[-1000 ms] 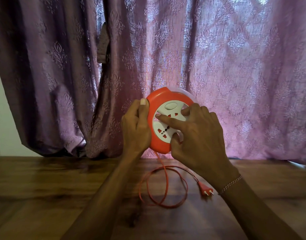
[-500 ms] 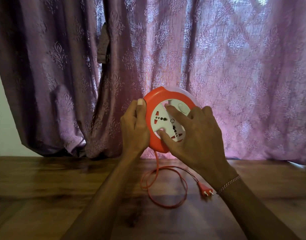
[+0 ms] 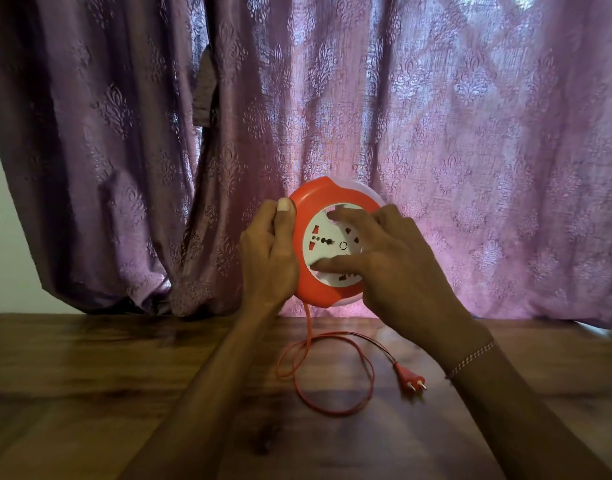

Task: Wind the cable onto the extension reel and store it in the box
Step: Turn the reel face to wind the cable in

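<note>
Orange plastic, hard and smooth, makes up the shell of the extension reel [image 3: 306,206], and it looks light enough to carry in 1 hand, though I judge the glossy rim could slip if I hold it loosely. I hold it upright in the air above the wooden table [image 3: 90,368], in front of the purple curtain [image 3: 124,133], with its white socket face [image 3: 323,245] turned toward me. The best place to hold it, I think, is the outer rim, since the round middle is the part I turn with my fingers. My left hand [image 3: 268,258] grips the left edge of the rim, thumb up along the front and the other fingers curled out of sight behind. My right hand [image 3: 394,261] lies spread over the socket face, fingers fairly straight and pressing on it; its fingertips look blurred, so I cannot tell exactly which ones bear down. The cable [image 3: 335,375] is thin, soft and limp: it hangs from the bottom of the reel and lies in a loose loop on the table, ending in the plug [image 3: 410,378], which rests just beside my right wrist. It seems prone to kinking or snagging as it feeds in. No box is in view.
</note>
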`<state>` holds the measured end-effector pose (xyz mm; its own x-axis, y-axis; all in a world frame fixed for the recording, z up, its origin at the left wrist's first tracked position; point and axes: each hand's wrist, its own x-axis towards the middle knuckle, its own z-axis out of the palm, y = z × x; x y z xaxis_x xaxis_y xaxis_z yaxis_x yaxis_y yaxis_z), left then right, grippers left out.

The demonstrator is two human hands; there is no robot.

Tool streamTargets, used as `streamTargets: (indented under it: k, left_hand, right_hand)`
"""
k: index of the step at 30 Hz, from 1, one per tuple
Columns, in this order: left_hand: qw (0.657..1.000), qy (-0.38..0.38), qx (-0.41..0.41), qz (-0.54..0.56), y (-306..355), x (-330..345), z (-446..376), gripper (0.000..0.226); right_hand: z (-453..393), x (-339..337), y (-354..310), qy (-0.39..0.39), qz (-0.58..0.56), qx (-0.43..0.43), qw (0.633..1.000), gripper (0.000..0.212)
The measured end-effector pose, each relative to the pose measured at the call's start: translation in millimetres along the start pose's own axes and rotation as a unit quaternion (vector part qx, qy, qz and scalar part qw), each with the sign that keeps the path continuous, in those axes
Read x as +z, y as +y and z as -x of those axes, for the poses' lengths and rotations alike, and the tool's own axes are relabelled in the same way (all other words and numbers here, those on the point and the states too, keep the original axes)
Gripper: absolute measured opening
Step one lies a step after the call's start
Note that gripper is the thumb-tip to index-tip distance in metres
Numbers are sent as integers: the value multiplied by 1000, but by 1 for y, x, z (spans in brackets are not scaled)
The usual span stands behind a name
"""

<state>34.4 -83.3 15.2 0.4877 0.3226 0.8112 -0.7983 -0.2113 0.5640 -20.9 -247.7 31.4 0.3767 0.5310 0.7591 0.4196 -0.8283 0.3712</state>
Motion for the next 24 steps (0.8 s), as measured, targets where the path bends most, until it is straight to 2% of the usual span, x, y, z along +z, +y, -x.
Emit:
streamTargets:
  k: [8, 16, 21, 24]
  left_hand:
    - [1000, -6, 20, -9, -2, -1, -1, 58]
    - [999, -19, 25, -29, -5, -3, -2, 60]
    - [999, -33, 22, -34, -7, 0, -1, 59]
    - [999, -33, 23, -36, -9, 0, -1, 56]
  right_hand:
    - [1, -1, -5, -19, 62, 26, 998, 51]
    - [1, 1, -8, -37, 41, 44, 998, 43]
    - [2, 1, -5, -64, 28, 52, 996, 60]
    - [2, 1, -3, -53, 19, 48, 997, 59]
